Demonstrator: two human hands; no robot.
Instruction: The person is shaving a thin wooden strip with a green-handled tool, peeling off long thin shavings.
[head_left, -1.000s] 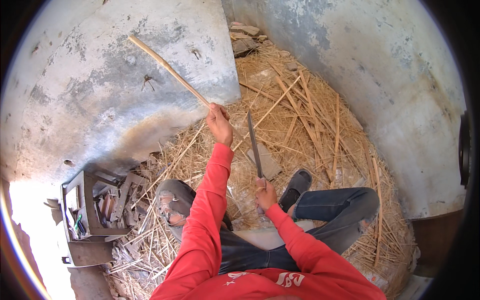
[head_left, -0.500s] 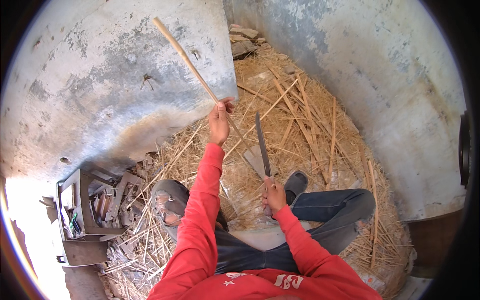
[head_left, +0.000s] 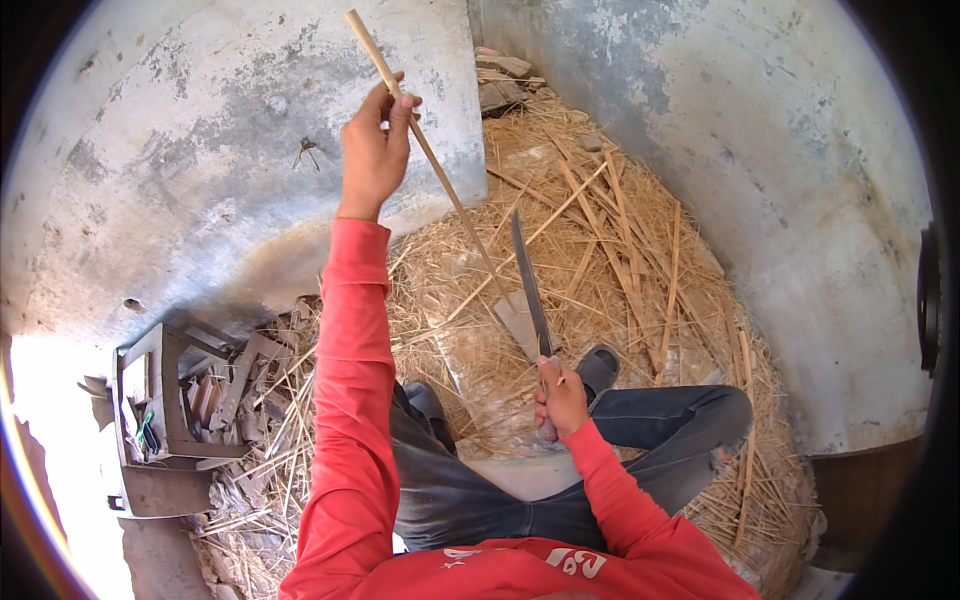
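Observation:
A long, thin wooden stick [head_left: 440,172] slants from the upper left down toward the middle of the floor. My left hand [head_left: 375,145] is raised and closed round it near its thicker upper end. My right hand [head_left: 562,398] grips the handle of a long dark knife [head_left: 530,275], low in front of my lap. The blade points up and away from me, its edge close to the stick's lower end but apart from it. Under that lower end lies a flat grey slab [head_left: 517,325] on the straw-like litter.
Wood shavings and loose strips [head_left: 630,240] cover the floor ahead. Worn grey walls [head_left: 230,130] rise on the left and right. At the left stands a small wooden frame [head_left: 165,400] with scraps in and around it. My dark slippers [head_left: 598,370] rest on the litter.
My left hand has moved up and away along the stick, nearer its thick end. The stick's top has shifted up and right. My right hand and the knife have hardly moved.

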